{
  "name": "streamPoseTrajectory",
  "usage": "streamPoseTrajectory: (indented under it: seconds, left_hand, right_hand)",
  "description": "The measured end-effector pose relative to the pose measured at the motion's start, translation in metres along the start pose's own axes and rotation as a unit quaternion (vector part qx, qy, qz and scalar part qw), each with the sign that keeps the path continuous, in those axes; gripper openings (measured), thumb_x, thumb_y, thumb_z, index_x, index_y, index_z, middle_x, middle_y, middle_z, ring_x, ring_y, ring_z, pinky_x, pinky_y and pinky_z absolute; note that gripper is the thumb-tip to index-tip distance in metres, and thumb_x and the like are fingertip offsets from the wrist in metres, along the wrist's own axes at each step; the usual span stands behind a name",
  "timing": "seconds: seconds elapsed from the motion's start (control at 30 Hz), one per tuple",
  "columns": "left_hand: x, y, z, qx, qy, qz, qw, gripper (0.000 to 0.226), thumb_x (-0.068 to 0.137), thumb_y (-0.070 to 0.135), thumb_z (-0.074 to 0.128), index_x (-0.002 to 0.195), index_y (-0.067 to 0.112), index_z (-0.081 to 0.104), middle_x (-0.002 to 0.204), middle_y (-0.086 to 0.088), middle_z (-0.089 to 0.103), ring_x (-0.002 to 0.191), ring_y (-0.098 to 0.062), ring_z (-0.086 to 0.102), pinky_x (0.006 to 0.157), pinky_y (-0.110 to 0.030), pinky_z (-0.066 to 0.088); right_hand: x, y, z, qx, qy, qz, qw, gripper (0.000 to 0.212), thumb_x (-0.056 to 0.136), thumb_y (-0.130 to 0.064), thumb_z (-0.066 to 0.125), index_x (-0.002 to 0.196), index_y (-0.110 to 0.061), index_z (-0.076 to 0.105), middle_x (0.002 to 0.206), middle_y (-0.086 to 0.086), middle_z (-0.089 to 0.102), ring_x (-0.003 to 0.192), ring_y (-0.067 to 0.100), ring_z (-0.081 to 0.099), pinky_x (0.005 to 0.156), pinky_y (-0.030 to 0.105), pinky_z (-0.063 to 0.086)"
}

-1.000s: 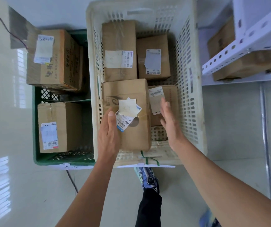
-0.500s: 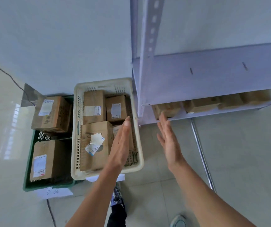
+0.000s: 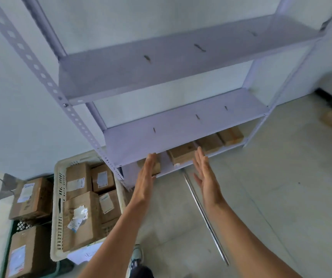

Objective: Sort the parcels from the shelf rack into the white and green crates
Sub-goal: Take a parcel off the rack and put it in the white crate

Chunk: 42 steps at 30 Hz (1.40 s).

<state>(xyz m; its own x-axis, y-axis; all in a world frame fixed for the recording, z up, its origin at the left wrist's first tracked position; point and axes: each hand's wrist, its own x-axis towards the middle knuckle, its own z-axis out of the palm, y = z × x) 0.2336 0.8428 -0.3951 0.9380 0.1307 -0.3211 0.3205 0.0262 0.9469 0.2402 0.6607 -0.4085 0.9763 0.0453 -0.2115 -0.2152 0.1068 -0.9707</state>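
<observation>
Both palms flat, empty, fingers straight: the left hand (image 3: pixel 147 174) reaches nearest the end cardboard parcel (image 3: pixel 158 167) on the rack's bottom shelf (image 3: pixel 168 166), the next parcel (image 3: pixel 182 154) lying just ahead between it and the right hand (image 3: pixel 205 177).

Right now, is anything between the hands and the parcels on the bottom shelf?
Nothing visible blocks them. The left hand is at the leftmost parcel, the right hand before the next parcel. The shelf board above only overhangs their tops.
</observation>
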Motion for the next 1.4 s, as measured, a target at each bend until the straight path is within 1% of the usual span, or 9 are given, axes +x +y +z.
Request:
streamPoseTrajectory:
  seconds: [0.07, 0.27, 0.53, 0.7, 0.8, 0.87, 1.03, 1.27, 1.4]
  left_hand:
    - [-0.003, 0.012, 0.029, 0.003, -0.013, -0.006, 1.000, 0.078, 0.101, 0.076, 0.031, 0.165, 0.032, 0.042, 0.168, 0.016, 0.044, 0.156, -0.010, 0.040, 0.127, -0.044, 0.032]
    - [0.008, 0.041, 0.108, 0.020, -0.049, -0.017, 0.998, 0.088, 0.094, 0.078, 0.031, 0.165, 0.027, 0.040, 0.168, 0.009, 0.044, 0.153, -0.014, 0.042, 0.130, -0.054, 0.030]
    - [0.082, 0.046, 0.222, 0.000, -0.055, -0.038, 0.998, 0.071, 0.099, 0.077, 0.033, 0.157, 0.037, 0.044, 0.155, 0.014, 0.050, 0.152, -0.014, 0.043, 0.128, -0.053, 0.032]
    - [0.151, 0.039, 0.308, -0.010, -0.048, -0.065, 0.997, 0.072, 0.104, 0.066, 0.029, 0.163, 0.028, 0.041, 0.161, 0.012, 0.048, 0.149, -0.010, 0.045, 0.115, -0.039, 0.036]
    - [0.182, 0.042, 0.354, -0.023, -0.052, -0.084, 0.995, 0.067, 0.109, 0.060, 0.028, 0.164, 0.024, 0.041, 0.163, 0.009, 0.048, 0.151, -0.012, 0.044, 0.119, -0.042, 0.036]
    - [0.196, 0.048, 0.380, -0.026, -0.057, -0.092, 0.994, 0.078, 0.103, 0.070, 0.032, 0.166, 0.024, 0.038, 0.163, 0.009, 0.048, 0.150, -0.012, 0.045, 0.123, -0.046, 0.035]
    - [0.222, 0.061, 0.432, -0.030, -0.059, -0.095, 0.993, 0.086, 0.094, 0.078, 0.036, 0.164, 0.027, 0.038, 0.144, 0.019, 0.054, 0.140, -0.008, 0.047, 0.124, -0.047, 0.035]
    - [0.260, 0.040, 0.494, -0.033, -0.040, -0.135, 0.990, 0.089, 0.094, 0.082, 0.034, 0.161, 0.025, 0.044, 0.166, 0.008, 0.045, 0.154, -0.014, 0.041, 0.128, -0.050, 0.032]
    - [0.290, 0.012, 0.540, -0.025, -0.007, -0.154, 0.988, 0.092, 0.091, 0.076, 0.031, 0.166, 0.023, 0.039, 0.171, 0.006, 0.040, 0.158, -0.014, 0.036, 0.130, -0.052, 0.029]
  right_hand:
    - [-0.006, -0.015, -0.032, 0.008, 0.020, -0.003, 1.000, 0.065, 0.087, -0.081, 0.038, 0.149, -0.063, 0.035, 0.166, -0.030, 0.033, 0.151, -0.008, 0.033, 0.128, 0.035, 0.026]
    - [-0.001, -0.045, -0.116, 0.020, 0.081, 0.005, 0.997, 0.072, 0.093, -0.082, 0.037, 0.158, -0.051, 0.035, 0.161, -0.030, 0.038, 0.151, -0.005, 0.036, 0.129, 0.041, 0.029]
    - [0.076, -0.063, -0.232, 0.013, 0.099, 0.019, 0.995, 0.065, 0.089, -0.083, 0.038, 0.149, -0.061, 0.039, 0.149, -0.045, 0.043, 0.147, -0.010, 0.039, 0.128, 0.039, 0.031]
    - [0.150, -0.079, -0.314, -0.002, 0.104, 0.043, 0.994, 0.065, 0.086, -0.085, 0.038, 0.146, -0.062, 0.038, 0.152, -0.039, 0.042, 0.149, -0.006, 0.039, 0.123, 0.032, 0.033]
    - [0.189, -0.091, -0.353, -0.007, 0.104, 0.053, 0.993, 0.058, 0.092, -0.079, 0.035, 0.146, -0.059, 0.037, 0.152, -0.037, 0.042, 0.149, -0.005, 0.039, 0.123, 0.033, 0.033]
    - [0.210, -0.099, -0.373, -0.012, 0.100, 0.055, 0.993, 0.066, 0.086, -0.084, 0.037, 0.147, -0.059, 0.037, 0.152, -0.037, 0.042, 0.148, -0.005, 0.039, 0.121, 0.031, 0.033]
    - [0.250, -0.108, -0.416, -0.017, 0.093, 0.066, 0.993, 0.077, 0.091, -0.078, 0.034, 0.161, -0.046, 0.031, 0.158, -0.030, 0.040, 0.148, -0.005, 0.039, 0.125, 0.036, 0.031]
    - [0.312, -0.088, -0.481, -0.037, 0.047, 0.098, 0.993, 0.058, 0.093, -0.078, 0.033, 0.147, -0.057, 0.036, 0.151, -0.034, 0.043, 0.146, -0.006, 0.040, 0.124, 0.035, 0.032]
    - [0.358, -0.065, -0.527, -0.035, 0.008, 0.122, 0.992, 0.077, 0.086, -0.088, 0.039, 0.154, -0.051, 0.034, 0.159, -0.028, 0.041, 0.150, -0.001, 0.038, 0.126, 0.037, 0.031]
